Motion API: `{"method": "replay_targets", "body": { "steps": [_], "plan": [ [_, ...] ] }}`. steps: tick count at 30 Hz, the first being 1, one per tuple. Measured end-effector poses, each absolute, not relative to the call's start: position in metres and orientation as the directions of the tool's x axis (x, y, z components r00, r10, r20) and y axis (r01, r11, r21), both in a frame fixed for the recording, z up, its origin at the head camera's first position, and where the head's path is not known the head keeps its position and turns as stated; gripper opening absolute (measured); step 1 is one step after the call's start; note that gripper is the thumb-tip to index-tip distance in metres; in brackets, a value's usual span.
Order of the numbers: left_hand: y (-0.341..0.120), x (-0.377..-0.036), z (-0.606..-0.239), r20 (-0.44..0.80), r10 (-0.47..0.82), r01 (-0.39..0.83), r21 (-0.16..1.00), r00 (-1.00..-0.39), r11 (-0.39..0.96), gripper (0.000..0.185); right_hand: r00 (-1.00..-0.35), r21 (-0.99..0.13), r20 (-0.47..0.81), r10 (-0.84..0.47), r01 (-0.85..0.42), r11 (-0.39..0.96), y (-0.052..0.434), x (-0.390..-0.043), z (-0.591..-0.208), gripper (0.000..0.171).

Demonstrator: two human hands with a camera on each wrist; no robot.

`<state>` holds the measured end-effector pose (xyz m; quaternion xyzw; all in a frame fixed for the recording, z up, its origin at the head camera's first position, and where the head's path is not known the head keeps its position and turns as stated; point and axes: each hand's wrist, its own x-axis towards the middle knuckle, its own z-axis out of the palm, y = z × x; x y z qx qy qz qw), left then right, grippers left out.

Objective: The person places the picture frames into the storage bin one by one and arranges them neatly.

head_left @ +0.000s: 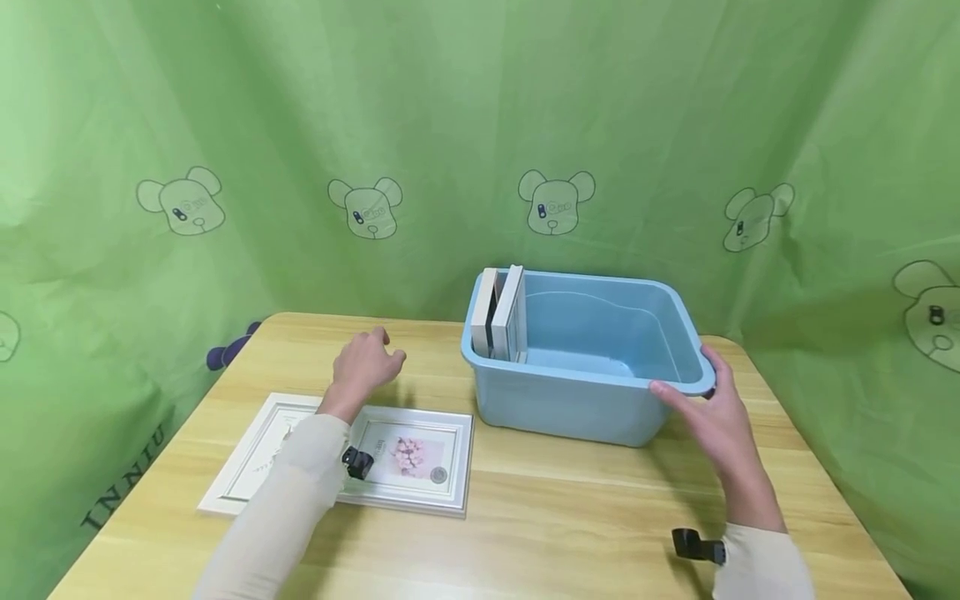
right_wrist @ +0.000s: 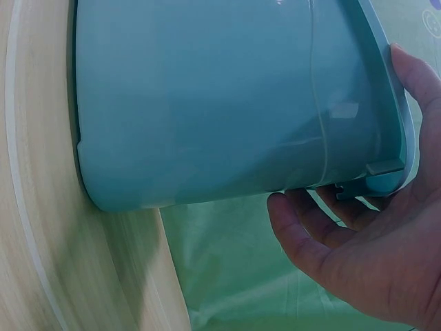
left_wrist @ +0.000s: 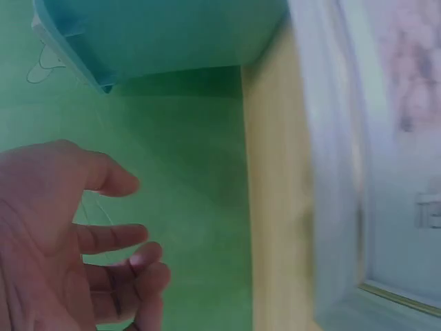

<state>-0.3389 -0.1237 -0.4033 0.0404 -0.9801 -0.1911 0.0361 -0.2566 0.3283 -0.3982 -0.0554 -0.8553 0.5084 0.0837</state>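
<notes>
A light blue plastic basin point(head_left: 566, 404) stands on the table, and my right hand point(head_left: 720, 417) grips its near right corner. The thumb lies along the front rim while the fingers reach round the end wall point(right_wrist: 227, 103), under the lip. Two white picture frames point(head_left: 510, 312) stand upright inside at the left end. My left hand point(head_left: 363, 367) hovers empty, fingers loosely bent, left of the basin. Beneath that forearm lie a silver frame with a pink flower picture point(head_left: 416, 458) and a white frame point(head_left: 251, 462), both flat and partly hidden by the sleeve.
The light wooden table point(head_left: 570, 533) ends at a far edge close behind the basin. A green curtain point(head_left: 465, 125) with bear-head prints hangs behind and at both sides. Small black camera mounts point(head_left: 357, 461) are strapped on both wrists.
</notes>
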Motion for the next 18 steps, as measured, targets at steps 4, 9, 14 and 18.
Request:
{"method": "replay_targets", "body": {
  "steps": [4,9,14,18],
  "plan": [
    [-0.129,-0.333,-0.414,0.009,-0.074,-0.066,0.356,-0.997,0.932,0.048,-0.979,-0.878,0.087,0.182,0.010,0.479,0.327,-0.257,-0.398,0.095],
    [-0.133,-0.326,-0.423,0.005,-0.066,-0.061,0.315,-0.998,0.947,0.048,-0.979,-0.883,0.084,0.184,0.012,0.469,0.327,-0.258,-0.397,0.094],
    [-0.136,-0.316,-0.431,-0.033,-0.067,-0.073,0.272,-0.997,0.959,0.055,-0.980,-0.880,0.080,0.184,0.018,0.475,0.328,-0.258,-0.399,0.095],
    [-0.137,-0.310,-0.438,-0.059,-0.083,-0.095,0.226,-0.995,0.970,0.061,-0.980,-0.878,0.075,0.183,0.021,0.477,0.328,-0.259,-0.401,0.095]
  ]
}}
